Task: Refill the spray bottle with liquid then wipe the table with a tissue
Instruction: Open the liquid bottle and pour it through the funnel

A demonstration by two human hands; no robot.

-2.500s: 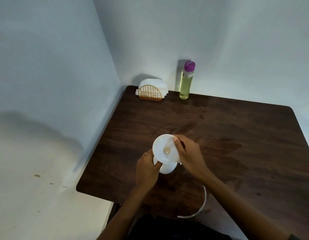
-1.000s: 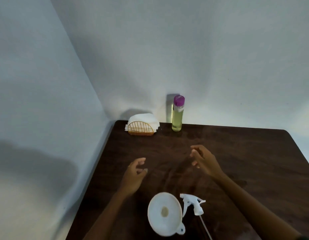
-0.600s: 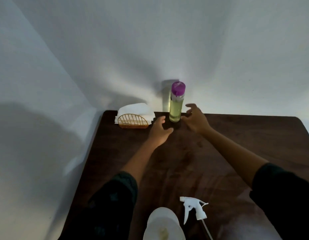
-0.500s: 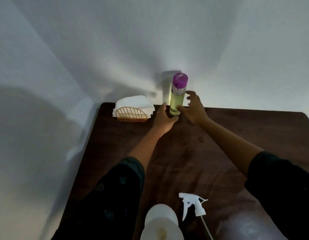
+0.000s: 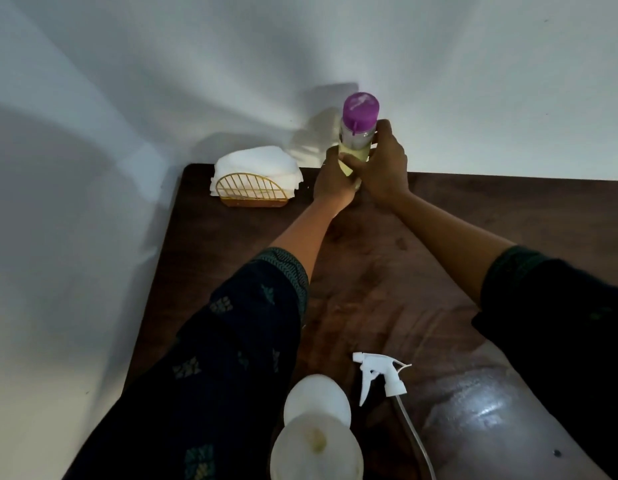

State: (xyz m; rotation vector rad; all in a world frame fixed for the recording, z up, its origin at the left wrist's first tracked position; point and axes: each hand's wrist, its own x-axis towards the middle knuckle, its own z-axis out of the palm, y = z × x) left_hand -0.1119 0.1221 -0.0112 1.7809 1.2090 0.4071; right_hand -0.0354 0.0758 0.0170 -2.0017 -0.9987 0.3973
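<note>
A clear bottle of yellow liquid point(image 5: 356, 140) with a purple cap point(image 5: 361, 109) is upright at the far edge of the table, against the wall. My left hand point(image 5: 332, 181) wraps its lower part and my right hand point(image 5: 383, 168) grips its right side. Close to me stands the white spray bottle point(image 5: 316, 400) with a white funnel point(image 5: 316, 452) set in its neck. The white trigger spray head point(image 5: 380, 375), with its thin tube trailing toward me, lies on the table just right of it. White tissues point(image 5: 257, 164) sit in a gold wire holder point(image 5: 253, 194) at the far left corner.
The dark wooden table point(image 5: 421, 289) fits into a corner of two white walls. Its left edge runs close to the left wall. A glossy patch point(image 5: 484, 417) shines on the near right of the tabletop.
Both hands left the funnel and spray bottle, reached to the far edge and closed around the yellow liquid bottle. The camera leaned forward.
</note>
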